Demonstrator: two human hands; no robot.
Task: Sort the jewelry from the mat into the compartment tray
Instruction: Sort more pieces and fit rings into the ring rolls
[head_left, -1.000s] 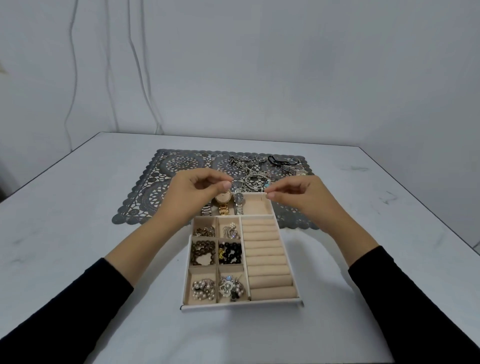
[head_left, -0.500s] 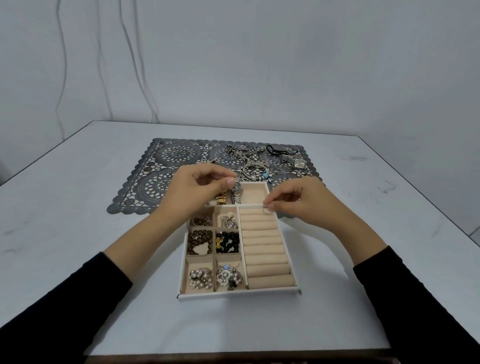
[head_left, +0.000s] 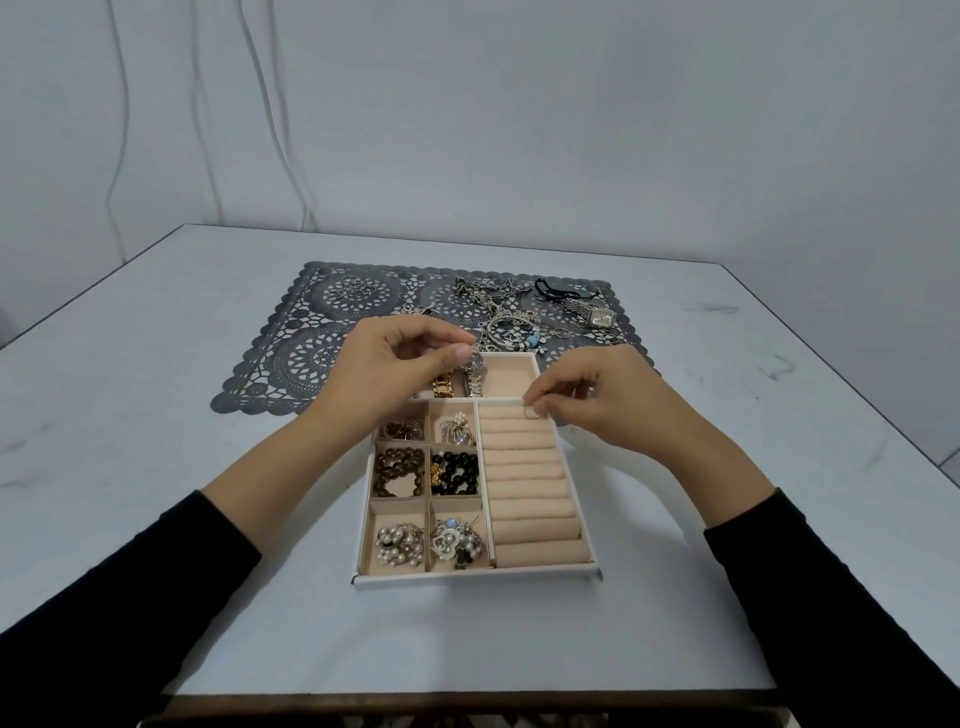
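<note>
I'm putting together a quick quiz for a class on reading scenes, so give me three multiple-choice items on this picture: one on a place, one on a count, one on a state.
1. Where does the square-faced watch lie? A) on the lace mat, at its far right; B) on a wrist; C) on the floor.
2. How many small square compartments does the tray have left of its ring rolls? A) two; B) four; C) six.
3. What is the right hand doing? A) lying flat; B) pinching a small ring; C) gripping a bracelet.

Key: 1 A, it rests on the mat beyond the tray; 2 C, they stand in two columns of three; 3 B, thumb and forefinger hold the ring over the farthest roll.
</note>
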